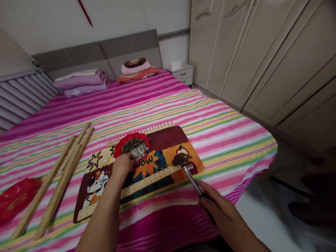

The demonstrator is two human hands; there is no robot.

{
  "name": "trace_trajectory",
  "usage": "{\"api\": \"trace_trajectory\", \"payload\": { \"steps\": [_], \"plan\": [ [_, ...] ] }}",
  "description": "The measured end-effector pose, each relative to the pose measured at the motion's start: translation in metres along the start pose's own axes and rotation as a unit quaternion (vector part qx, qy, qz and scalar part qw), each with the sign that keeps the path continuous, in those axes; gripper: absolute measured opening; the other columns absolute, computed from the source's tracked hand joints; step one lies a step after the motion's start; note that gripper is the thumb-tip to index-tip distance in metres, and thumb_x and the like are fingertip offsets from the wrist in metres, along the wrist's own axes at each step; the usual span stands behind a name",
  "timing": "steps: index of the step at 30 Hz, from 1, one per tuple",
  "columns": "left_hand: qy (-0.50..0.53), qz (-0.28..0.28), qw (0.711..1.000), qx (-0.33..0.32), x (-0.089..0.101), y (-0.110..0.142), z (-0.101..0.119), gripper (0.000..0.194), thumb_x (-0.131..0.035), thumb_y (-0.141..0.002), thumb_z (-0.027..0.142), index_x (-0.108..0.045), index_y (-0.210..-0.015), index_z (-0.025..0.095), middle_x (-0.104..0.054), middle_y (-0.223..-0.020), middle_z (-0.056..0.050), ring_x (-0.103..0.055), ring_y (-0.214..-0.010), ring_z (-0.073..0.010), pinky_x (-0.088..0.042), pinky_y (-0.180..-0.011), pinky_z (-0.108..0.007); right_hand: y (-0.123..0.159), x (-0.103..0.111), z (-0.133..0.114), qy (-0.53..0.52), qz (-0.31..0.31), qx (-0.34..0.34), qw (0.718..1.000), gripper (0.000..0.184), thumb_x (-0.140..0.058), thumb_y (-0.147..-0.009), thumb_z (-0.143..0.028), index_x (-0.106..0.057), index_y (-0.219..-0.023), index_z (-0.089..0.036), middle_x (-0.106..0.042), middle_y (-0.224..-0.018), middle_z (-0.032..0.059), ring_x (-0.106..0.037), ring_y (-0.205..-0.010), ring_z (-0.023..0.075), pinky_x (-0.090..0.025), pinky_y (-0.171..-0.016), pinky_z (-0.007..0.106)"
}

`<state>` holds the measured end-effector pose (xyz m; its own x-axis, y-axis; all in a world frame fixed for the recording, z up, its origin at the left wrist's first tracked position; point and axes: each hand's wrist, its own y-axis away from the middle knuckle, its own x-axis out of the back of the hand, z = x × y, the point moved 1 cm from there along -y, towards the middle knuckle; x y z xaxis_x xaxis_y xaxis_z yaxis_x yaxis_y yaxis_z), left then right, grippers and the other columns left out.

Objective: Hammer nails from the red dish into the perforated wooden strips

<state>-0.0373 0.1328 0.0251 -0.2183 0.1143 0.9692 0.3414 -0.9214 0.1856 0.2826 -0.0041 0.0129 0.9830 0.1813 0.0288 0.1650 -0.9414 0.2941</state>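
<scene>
A grey padded headboard stands against a pale wall, where a thin red strip hangs. The bed wears striped, mostly pink covers, with folded bedding near the headboard. Beside it are a white nightstand and cream wardrobe with panelled doors. White slats line the left. The pale floor dims toward the right.

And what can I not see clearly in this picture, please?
In the head view:
Whether the left hand pinches any nails: its own fingers hide this.
Near wooden strip: one part is behind the left forearm.
Hammer: handle end covered by the right hand.
Red item: cut off by the left edge.
</scene>
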Motion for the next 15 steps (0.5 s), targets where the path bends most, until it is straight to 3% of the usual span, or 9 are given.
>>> {"api": "trace_trajectory", "payload": {
  "steps": [5,10,15],
  "plan": [
    [-0.068,0.021,0.997,-0.027,0.001,-0.006,0.008,0.012,-0.056,-0.065,0.021,-0.068,-0.067,0.021,-0.068,-0.07,-0.008,-0.06,-0.066,-0.0213,-0.036,-0.057,-0.028,-0.001,0.002,0.0,0.003,-0.004,-0.001,1.0,0.051,-0.049,-0.085,-0.045,-0.052,-0.131,-0.023,-0.066,-0.077,0.002,-0.061,-0.083,0.0212,-0.049,-0.074,0.028],
    [-0.051,0.056,0.995,-0.064,0.0,-0.006,-0.003,0.013,-0.054,-0.071,0.024,-0.065,-0.065,0.022,-0.065,-0.064,-0.005,-0.057,-0.062,-0.0181,-0.034,-0.056,-0.026,0.0,0.002,0.005,-0.018,-0.017,-0.013,1.0,0.054,-0.047,-0.087,-0.046,-0.047,-0.134,-0.021,-0.064,-0.068,0.0002,-0.061,-0.081,0.0212,-0.049,-0.073,0.03],
    [-0.022,0.062,0.995,-0.071,0.002,-0.003,-0.008,0.013,-0.051,-0.074,0.024,-0.061,-0.066,0.021,-0.064,-0.063,-0.004,-0.055,-0.059,-0.0161,-0.034,-0.056,-0.025,0.0,0.001,0.007,-0.025,-0.016,-0.008,1.0,0.054,-0.048,-0.085,-0.048,-0.049,-0.133,-0.022,-0.069,-0.083,0.0024,-0.062,-0.079,0.0203,-0.049,-0.074,0.029]
  ]
}}
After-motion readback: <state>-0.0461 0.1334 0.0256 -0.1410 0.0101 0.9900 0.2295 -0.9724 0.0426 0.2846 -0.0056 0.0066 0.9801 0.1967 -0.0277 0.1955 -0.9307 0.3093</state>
